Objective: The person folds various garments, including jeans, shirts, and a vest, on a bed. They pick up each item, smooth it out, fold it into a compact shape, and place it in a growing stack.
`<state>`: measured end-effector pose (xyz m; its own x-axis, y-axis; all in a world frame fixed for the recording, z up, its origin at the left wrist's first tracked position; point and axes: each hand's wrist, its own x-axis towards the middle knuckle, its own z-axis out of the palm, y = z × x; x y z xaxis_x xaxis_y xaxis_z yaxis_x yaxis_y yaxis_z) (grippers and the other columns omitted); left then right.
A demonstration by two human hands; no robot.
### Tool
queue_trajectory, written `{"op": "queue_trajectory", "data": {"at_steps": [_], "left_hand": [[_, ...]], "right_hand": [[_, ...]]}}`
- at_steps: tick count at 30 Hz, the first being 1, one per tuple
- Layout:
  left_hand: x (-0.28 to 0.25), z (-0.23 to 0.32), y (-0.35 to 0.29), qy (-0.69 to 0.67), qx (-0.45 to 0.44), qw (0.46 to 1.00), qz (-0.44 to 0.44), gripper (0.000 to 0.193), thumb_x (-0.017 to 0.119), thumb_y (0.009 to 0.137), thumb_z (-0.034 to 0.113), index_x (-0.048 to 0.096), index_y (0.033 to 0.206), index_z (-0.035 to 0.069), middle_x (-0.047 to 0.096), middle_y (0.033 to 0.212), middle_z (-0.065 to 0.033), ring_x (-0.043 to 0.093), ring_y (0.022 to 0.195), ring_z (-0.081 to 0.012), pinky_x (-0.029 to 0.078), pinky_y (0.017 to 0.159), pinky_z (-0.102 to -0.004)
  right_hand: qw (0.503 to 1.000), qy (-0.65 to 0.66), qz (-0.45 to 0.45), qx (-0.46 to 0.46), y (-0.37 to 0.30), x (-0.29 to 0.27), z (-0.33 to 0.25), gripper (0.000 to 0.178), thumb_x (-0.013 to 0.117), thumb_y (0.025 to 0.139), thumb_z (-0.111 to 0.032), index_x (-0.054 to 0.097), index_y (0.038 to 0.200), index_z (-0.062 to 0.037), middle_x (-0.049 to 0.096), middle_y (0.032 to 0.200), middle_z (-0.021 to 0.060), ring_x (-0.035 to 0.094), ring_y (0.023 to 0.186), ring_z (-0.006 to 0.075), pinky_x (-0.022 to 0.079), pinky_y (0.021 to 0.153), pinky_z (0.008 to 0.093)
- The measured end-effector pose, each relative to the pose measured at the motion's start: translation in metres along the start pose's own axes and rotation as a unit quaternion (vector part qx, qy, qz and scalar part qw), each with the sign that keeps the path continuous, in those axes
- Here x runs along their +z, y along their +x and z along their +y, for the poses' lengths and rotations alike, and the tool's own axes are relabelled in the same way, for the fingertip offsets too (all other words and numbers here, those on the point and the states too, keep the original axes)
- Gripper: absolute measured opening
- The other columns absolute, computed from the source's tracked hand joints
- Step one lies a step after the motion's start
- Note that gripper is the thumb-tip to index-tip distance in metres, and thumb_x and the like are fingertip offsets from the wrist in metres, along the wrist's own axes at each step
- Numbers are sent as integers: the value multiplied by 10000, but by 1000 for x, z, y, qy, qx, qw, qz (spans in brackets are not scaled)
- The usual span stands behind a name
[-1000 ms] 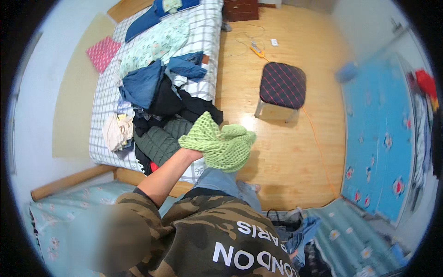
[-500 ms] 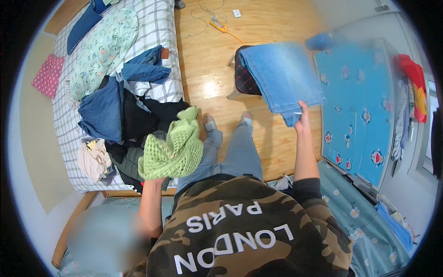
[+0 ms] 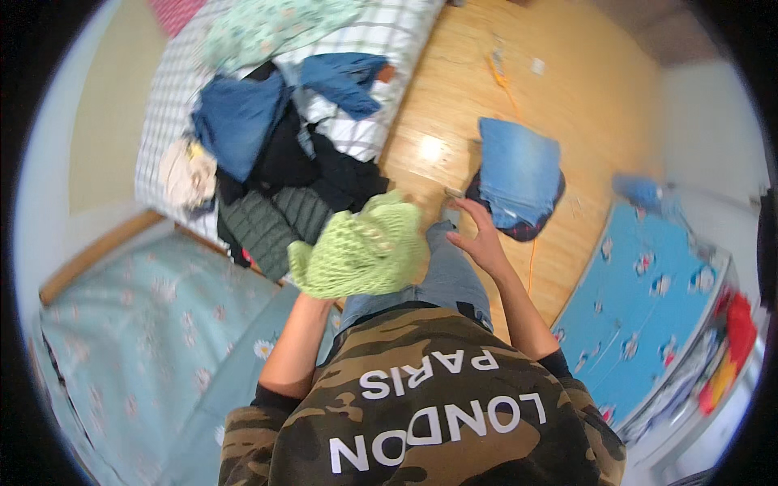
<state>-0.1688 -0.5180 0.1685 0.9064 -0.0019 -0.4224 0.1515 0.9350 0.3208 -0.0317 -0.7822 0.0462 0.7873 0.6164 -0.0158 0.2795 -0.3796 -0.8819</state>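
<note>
A light green open-knit garment (image 3: 361,249) hangs bunched in front of my body. My left hand (image 3: 318,304) holds it from below, its fingers hidden under the knit. My right hand (image 3: 480,239) is empty, thumb and fingers apart, between the knit and a stool. Folded light-blue jeans (image 3: 519,166) lie on that stool's dark checked seat (image 3: 523,232), a little beyond my right hand and not touching it.
On the plaid-sheeted bed (image 3: 166,121) at left lies a heap with dark blue denim (image 3: 239,121), black clothes (image 3: 332,174) and a dark quilted garment (image 3: 263,231). A blue patterned cabinet (image 3: 640,316) stands at right. An orange cord (image 3: 506,89) runs over the floor.
My right hand has let go of the jeans, which now rest on the stool, and has moved left toward the green knit. The view has turned, shifting the bed and cabinet.
</note>
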Motion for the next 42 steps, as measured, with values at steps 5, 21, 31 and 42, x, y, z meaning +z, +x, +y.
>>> {"op": "queue_trajectory", "data": {"at_steps": [5, 21, 31, 42], "left_hand": [[13, -26, -3, -84, 76, 993, -24, 531, 392, 865, 483, 473, 1209, 88, 483, 1229, -127, 481, 1100, -295, 387, 927, -465], [-35, -66, -61, -23, 78, 918, 388, 329, 435, 880, 307, 526, 1100, 80, 570, 1067, -95, 541, 981, -259, 429, 890, -432], [-6, -37, -57, -66, 168, 940, 288, 285, 443, 884, 212, 509, 1118, 62, 548, 1096, -124, 518, 1007, -287, 432, 882, -456], [-12, 71, -108, -105, 317, 942, 32, 350, 502, 868, 231, 489, 1168, 51, 523, 1164, -113, 515, 1054, -239, 449, 881, -390]], "right_hand": [[977, -152, 9, 150, 77, -31, 28, 609, 717, 642, -174, 457, 1181, -62, 418, 1258, 168, 378, 1163, 336, 307, 971, 401], [843, -494, -77, 199, 37, -26, 223, 396, 574, 693, -75, 493, 1062, -192, 489, 1042, 69, 500, 917, 280, 431, 725, 438], [844, -433, -158, 275, -11, -51, 113, 695, 712, 592, -101, 430, 1223, -169, 426, 1229, 121, 407, 1134, 290, 355, 915, 420], [941, -176, -251, -144, 127, 40, -164, 482, 637, 631, -20, 512, 1092, -82, 509, 1113, 163, 457, 1066, 351, 381, 883, 388]]}}
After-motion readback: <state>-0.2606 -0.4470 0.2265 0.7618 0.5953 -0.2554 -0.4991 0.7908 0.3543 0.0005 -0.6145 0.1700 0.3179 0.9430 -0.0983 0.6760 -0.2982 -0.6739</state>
